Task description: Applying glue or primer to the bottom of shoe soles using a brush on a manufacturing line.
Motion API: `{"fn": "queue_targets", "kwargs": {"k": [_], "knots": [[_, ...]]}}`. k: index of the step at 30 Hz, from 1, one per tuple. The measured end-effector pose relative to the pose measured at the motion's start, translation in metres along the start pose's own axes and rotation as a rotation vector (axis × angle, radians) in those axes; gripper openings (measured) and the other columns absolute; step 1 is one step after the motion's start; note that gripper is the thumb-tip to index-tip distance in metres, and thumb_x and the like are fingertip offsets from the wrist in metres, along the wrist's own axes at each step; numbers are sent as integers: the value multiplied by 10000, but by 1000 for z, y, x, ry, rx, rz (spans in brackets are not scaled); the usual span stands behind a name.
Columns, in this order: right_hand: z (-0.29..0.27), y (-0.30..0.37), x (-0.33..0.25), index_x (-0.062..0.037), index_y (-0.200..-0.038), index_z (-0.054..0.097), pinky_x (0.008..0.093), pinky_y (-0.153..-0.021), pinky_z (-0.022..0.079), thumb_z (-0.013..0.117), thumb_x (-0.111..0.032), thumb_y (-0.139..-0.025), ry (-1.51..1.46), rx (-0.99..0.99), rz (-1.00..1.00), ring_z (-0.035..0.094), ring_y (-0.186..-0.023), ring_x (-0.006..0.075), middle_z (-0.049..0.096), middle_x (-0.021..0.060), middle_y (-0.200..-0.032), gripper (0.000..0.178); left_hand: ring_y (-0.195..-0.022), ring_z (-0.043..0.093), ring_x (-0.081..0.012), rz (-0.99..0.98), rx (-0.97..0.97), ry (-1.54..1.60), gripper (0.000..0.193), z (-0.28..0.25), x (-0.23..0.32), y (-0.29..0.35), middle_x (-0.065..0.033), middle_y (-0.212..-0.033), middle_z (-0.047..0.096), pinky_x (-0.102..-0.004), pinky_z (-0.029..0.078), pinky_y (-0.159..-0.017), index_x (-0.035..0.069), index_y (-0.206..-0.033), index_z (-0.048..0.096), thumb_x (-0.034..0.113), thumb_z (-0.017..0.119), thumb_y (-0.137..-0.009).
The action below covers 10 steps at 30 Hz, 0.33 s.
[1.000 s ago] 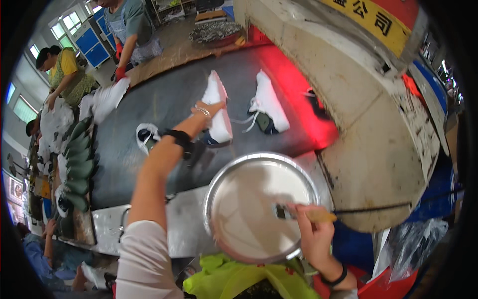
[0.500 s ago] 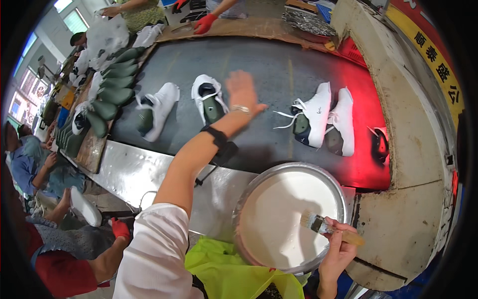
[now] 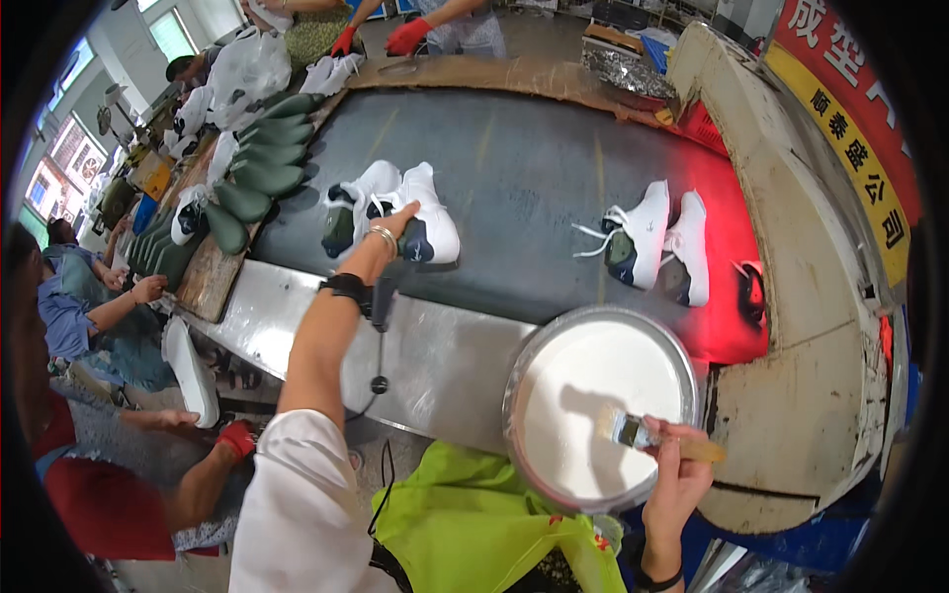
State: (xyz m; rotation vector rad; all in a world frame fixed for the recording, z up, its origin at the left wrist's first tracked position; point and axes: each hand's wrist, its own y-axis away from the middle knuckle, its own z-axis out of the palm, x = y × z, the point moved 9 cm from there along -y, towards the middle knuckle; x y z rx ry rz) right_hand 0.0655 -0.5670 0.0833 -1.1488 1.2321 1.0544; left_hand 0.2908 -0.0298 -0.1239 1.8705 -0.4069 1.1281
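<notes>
My left hand (image 3: 398, 220) grips a white lace-up shoe (image 3: 431, 212) with a dark heel, its fingers closed at the shoe's opening. Touching or nearly touching it on the left is another white shoe (image 3: 372, 190) with a dark green form inside. Both are on a dark conveyor belt (image 3: 514, 237). In my right hand (image 3: 678, 479) is a flat paintbrush (image 3: 633, 432) with a wooden handle, pinched between thumb and fingers. Its bristles hang over a round metal basin (image 3: 514, 395) of white liquid; whether they touch the liquid I cannot tell.
Two white shoes (image 3: 647, 237) stand farther right, near a red-lit machine opening (image 3: 727, 237). A dark shoe part (image 3: 753, 294) sits inside it. Green shoe forms (image 3: 267, 178) line a wooden board at left. Co-workers sit at left; a red-gloved hand (image 3: 407, 38) is across the belt.
My left hand was spread flat beside the second shoe and now grips it. That shoe has been turned and sits closer to the first one. My right hand still holds the paintbrush over the basin.
</notes>
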Motion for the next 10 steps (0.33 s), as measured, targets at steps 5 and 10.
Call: {"fn": "queue_targets", "kwargs": {"k": [5,10], "knots": [[6,17,-20,46,-1056,486,305,-775,533,455,-21,-941,-28,24,-51,612,-992,226,612,204,-1052,136,-805,640,-178,100,-229,-33,773,-50,-33,117,-115,-992,646,-295,519,-702,-124,-1100,561,497,775,-693],[24,37,-21,39,-1093,492,301,-768,535,474,-53,-949,19,-97,-75,613,-1003,219,625,184,-1062,172,-1033,591,-219,340,-117,-415,710,-125,-118,163,-111,-1152,617,-295,450,-923,15,-1290,509,479,698,-787]]}}
